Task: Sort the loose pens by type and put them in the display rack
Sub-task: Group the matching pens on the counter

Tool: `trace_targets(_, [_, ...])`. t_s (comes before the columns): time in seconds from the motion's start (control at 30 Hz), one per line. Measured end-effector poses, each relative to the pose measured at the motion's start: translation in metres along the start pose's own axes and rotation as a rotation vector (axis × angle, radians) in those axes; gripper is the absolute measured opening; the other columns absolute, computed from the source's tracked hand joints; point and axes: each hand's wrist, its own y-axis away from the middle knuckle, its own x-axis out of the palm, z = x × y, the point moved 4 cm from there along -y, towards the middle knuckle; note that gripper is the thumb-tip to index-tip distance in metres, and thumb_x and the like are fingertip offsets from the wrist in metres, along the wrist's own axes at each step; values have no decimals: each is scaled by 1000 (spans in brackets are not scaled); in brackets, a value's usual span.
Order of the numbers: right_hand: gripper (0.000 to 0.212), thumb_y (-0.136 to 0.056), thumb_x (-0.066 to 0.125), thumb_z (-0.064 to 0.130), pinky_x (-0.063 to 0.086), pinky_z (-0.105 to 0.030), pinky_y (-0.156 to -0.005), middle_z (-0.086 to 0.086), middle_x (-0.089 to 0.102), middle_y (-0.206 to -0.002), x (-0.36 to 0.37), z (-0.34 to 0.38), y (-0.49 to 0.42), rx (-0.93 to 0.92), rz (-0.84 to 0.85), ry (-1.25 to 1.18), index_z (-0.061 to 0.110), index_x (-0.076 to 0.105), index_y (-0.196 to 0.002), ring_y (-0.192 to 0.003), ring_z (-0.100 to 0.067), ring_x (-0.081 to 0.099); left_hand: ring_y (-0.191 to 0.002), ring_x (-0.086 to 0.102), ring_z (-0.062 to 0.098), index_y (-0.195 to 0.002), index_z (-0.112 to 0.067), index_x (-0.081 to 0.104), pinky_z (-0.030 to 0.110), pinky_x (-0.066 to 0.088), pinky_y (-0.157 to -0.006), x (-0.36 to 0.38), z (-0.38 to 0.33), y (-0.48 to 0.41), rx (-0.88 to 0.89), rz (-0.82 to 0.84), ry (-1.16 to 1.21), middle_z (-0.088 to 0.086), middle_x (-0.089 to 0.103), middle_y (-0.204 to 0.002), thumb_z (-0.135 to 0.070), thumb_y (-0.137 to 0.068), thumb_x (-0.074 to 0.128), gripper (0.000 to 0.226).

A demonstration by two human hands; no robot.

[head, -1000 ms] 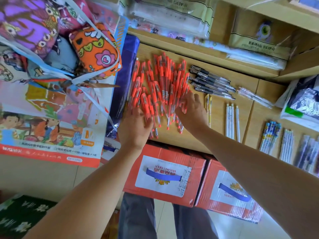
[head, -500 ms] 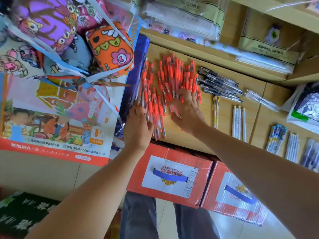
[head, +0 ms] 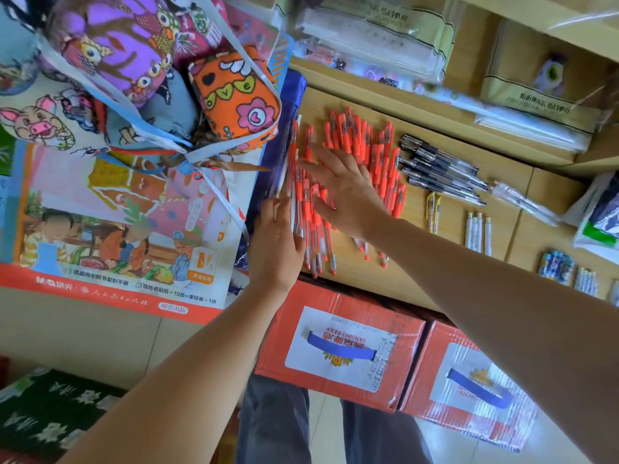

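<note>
Wooden shelf (head: 395,279), orange pens (head: 378,152) spread

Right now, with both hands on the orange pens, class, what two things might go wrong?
1. Some orange pens reach the shelf edge beside the left hand; a nudge could drop them onto the red box below.
2. The black pens lie close by; a sweep of the right hand might mix types.

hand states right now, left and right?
Left hand: open, fingers straight against the left edge of the orange pens.
Right hand: open, flat on top of the orange pens, holding nothing.
</note>
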Motion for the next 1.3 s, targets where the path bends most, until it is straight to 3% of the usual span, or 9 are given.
trace_targets(0.1, [55,-94,51,30,15,-54,-113,6,21,-158,6,2,-12,-72,138,81,30,35,-147,-145,-23,12,-110,55,31,-139,-9,43,37,48,-87,-1,0,-2,1,-14,14,12,45,-136,-7,-85,57,56])
trace_targets(0.27, [34,-85,60,22,31,-48,-99,-7,53,-128,2,-2,-11,-97,-15,59,18,63,-119,-122,-33,42,-91,62,34,-113,-4,53,41,49,-73,3,9,-3,-101,-19,13,15,56,-111,-14,-89,56,26])
trace_targets(0.47, [44,-87,58,29,39,-51,-99,-16,48,-129,-3,-2,-36,32,-63,122,12,54,-128,-121,-37,41,-90,65,29,-110,-6,55,43,55,-73,14,14,-5,-171,29,-96,11,63,-102,-27,-93,51,28])
trace_targets(0.67, [58,-86,58,51,38,-43,-100,-12,40,-130,0,2,-46,148,-39,178,20,49,-134,-121,-32,36,-87,65,24,-104,-7,57,41,56,-70,16,16,-7,-194,45,-93,8,65,-95,-32,-91,53,29])
trace_targets(0.87, [53,-79,67,45,36,-43,-101,-10,41,-127,5,0,-54,216,-36,62,19,53,-124,-120,-31,36,-87,66,25,-102,-7,59,41,56,-73,15,16,-4,-218,39,-37,9,66,-95,-31,-92,56,26])
trace_targets(0.97, [35,-78,63,46,35,-42,-97,-4,52,-113,4,-6,-58,241,-91,-136,20,59,-102,-114,-30,44,-90,65,24,-102,-8,58,40,56,-75,13,16,-4,-208,46,-31,8,66,-98,-32,-93,57,26])
trace_targets(1.1, [15,-80,68,25,47,-35,-76,8,55,-72,-4,-15,-53,287,-187,-594,17,56,-85,-77,-18,56,-86,65,25,-107,-8,57,39,55,-70,6,9,0,-196,5,-6,8,62,-101,-42,-94,50,37])
trace_targets(1.2, [19,-79,69,16,41,-26,-54,0,61,-65,-9,-19,-54,419,-181,-843,21,52,-75,-55,-13,55,-89,63,27,-117,-8,55,38,53,-69,-4,0,-2,-204,-49,16,11,58,-109,-44,-96,44,43])
trace_targets(1.3, [22,-81,69,10,39,-23,-50,10,57,-49,-11,-19,-60,473,-125,-902,21,52,-73,-45,-8,50,-92,62,30,-116,-6,55,34,41,-65,-7,-5,-11,-189,-31,-49,15,56,-108,-39,-100,39,39])
